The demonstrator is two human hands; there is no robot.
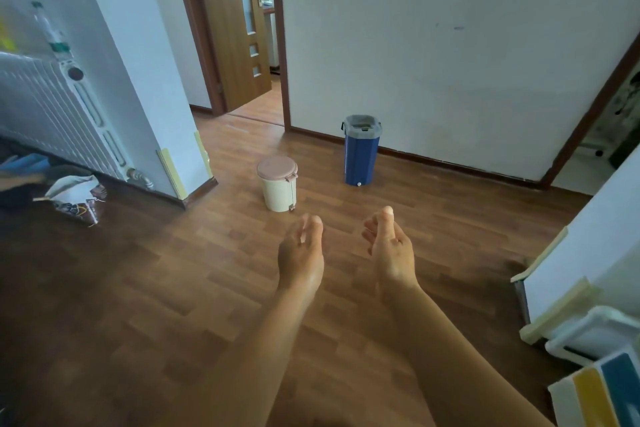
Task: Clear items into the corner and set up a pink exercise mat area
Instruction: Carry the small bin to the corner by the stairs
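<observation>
Pedal bin [278, 185], cream with a pink lid closed, upright on the wood floor [138, 288] near the middle of the room, just ahead of both hands and clear of them. Blue bucket [360, 152] with a grey top insert, upright farther back and to the right, close to the skirting of the white wall [450, 45], well apart from the bin.

Left grip [300, 253] and right grip [391, 250] stretched forward side by side above the floor, with a gap between them. Left grip empty, fingers loosely bent, palm turned inward. Right grip empty as well, thumb up, fingers loosely curled toward the left one.

At far left a white radiator [52, 107] with a clear bottle [52, 31] standing at its end. Below it a crumpled bag [74, 198] on the floor, beside dark, blurred clutter. Behind the bin an open doorway [249, 97] with a brown door [235, 28]. At lower right a white plastic crate [588, 336] and, at the very corner, a panel [602, 388] striped white, yellow and blue.
</observation>
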